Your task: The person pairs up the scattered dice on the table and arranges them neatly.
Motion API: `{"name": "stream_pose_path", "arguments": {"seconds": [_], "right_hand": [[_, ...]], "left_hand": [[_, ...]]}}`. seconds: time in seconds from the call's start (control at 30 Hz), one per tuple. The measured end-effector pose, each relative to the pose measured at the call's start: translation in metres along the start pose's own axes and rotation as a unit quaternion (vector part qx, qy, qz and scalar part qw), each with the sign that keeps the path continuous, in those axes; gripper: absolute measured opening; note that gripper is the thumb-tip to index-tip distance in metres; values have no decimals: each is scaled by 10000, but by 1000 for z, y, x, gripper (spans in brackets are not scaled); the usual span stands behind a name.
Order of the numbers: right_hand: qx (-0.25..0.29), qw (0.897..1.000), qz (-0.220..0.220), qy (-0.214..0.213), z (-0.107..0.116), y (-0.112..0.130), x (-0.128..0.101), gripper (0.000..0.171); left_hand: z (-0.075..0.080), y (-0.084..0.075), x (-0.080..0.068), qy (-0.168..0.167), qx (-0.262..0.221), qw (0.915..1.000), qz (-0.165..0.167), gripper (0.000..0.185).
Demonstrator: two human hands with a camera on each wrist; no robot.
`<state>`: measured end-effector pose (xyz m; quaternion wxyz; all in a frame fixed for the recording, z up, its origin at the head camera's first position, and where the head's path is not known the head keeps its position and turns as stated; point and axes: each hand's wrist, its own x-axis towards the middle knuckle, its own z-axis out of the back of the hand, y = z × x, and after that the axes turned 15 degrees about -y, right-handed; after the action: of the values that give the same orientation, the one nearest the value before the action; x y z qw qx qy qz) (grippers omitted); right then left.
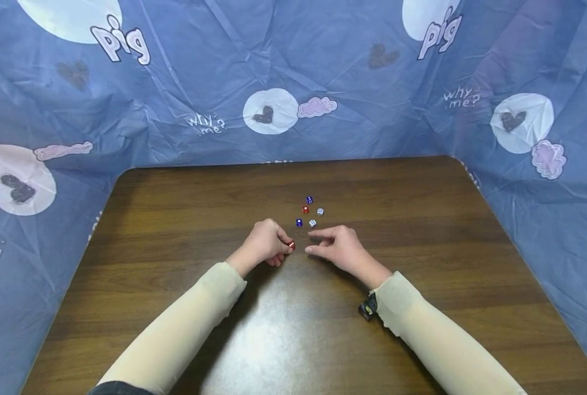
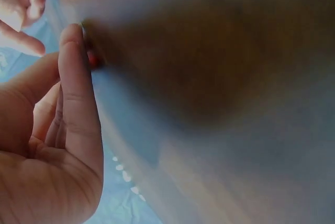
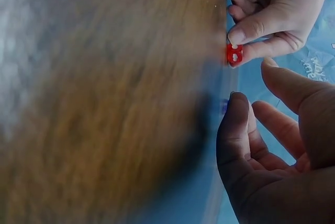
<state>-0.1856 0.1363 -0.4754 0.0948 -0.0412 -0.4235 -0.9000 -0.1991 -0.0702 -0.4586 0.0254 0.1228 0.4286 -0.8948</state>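
My left hand (image 1: 266, 242) pinches a red die (image 1: 292, 246) between thumb and forefinger, low over the wooden table. In the right wrist view the red die (image 3: 235, 54) shows white pips at those fingertips; the left wrist view has it mostly hidden and blurred. Just to the right, my right hand (image 1: 340, 248) has its thumb and fingers apart, with nothing between them. Beyond both hands lie loose dice: a near blue die (image 1: 299, 222), a white die (image 1: 312, 224) beside it, another red die (image 1: 305, 209), a second white die (image 1: 320, 212) and a far blue die (image 1: 309, 200).
The brown wooden table (image 1: 175, 203) spreads under both arms, with glare near its front. Blue printed cloth (image 1: 214, 66) hangs behind and at both sides. A small black device (image 1: 368, 307) sits at the right sleeve's cuff.
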Motion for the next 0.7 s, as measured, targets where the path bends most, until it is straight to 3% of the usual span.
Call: {"name": "stream_pose_path", "arguments": {"seconds": [0.4,0.7], "right_hand": [[-312,9993,142,131,-11,6,-5,34],[-489,9981,119,352,-16,12,-2,31]], "left_hand": [[-9,1,-13,-156,146,9991,-354,12],[-8,5,-13,-291,-144,9992,-242,13]]}}
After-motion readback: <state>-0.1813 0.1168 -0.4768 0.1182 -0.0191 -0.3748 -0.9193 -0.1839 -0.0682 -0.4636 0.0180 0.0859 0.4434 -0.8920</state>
